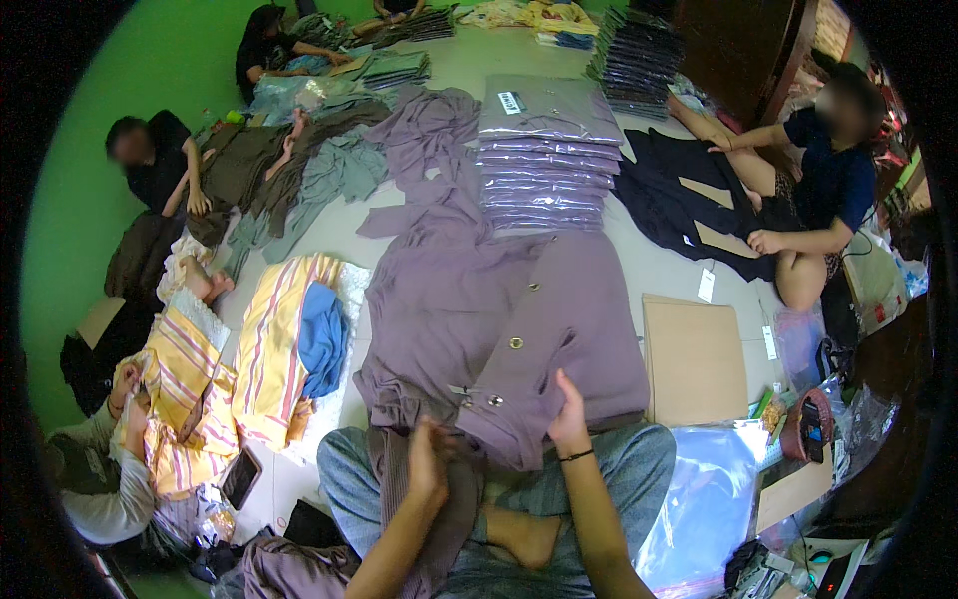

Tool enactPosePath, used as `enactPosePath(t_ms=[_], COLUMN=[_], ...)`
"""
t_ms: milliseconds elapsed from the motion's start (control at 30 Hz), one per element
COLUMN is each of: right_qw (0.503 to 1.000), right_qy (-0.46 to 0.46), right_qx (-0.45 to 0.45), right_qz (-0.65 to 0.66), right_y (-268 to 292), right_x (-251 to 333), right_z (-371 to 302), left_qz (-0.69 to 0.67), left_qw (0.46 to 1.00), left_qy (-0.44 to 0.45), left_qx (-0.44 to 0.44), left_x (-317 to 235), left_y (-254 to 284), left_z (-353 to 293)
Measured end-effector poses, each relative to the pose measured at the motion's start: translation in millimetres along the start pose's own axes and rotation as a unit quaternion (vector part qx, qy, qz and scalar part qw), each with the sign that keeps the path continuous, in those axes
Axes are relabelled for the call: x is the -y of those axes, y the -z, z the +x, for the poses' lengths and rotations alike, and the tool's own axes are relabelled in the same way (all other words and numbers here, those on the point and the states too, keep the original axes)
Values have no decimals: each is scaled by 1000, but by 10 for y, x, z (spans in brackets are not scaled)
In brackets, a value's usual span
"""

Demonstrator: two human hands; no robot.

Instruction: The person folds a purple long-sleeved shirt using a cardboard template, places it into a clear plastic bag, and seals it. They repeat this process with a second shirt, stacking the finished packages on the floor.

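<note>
A mauve buttoned shirt (489,329) lies spread on the floor before my crossed legs, its row of shiny round buttons running down the front. Part of its cloth drapes over my lap. My right hand (571,417), with a black band on the wrist, grips the near edge of the shirt, thumb up and the other fingers mostly hidden. Over the shirt's near left part is my left hand (429,464); its fingers are blurred, so their hold cannot be made out. Beyond the shirt lies more crumpled mauve cloth (429,130).
A stack of bagged mauve garments (547,165) stands straight ahead. Brown cardboard sheets (694,359) and clear plastic bags (699,499) lie to the right. Striped yellow cloth (274,349) and a phone (240,478) are at left. Other people sit around, handling garments.
</note>
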State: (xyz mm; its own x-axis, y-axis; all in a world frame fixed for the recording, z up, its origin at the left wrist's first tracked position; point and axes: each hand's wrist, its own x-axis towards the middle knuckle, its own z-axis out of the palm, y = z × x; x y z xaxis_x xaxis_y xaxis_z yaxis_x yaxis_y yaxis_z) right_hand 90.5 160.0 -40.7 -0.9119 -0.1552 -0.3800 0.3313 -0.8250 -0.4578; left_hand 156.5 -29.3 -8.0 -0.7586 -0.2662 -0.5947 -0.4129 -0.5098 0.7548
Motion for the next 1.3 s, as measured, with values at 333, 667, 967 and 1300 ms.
enactPosePath(t_ms=[333, 667, 967, 1300], right_qw=[993, 997, 994, 999], right_qy=[93, 46, -79, -8], right_qx=[-3, 44, 64, 42], right_qz=[-74, -46, -43, -17], right_y=[455, 475, 55, 177], right_x=[332, 236, 51, 121], right_z=[-1197, -1752, -1650, -954], left_qz=[-125, 113, -179, 357], left_qw=[963, 933, 938, 756], left_qy=[50, -153, 130, -547], left_qx=[234, 305, 267, 41], left_x=[-54, 112, 497, -362], left_y=[-451, -496, -72, -879], left_z=[-766, -1327, -974, -678])
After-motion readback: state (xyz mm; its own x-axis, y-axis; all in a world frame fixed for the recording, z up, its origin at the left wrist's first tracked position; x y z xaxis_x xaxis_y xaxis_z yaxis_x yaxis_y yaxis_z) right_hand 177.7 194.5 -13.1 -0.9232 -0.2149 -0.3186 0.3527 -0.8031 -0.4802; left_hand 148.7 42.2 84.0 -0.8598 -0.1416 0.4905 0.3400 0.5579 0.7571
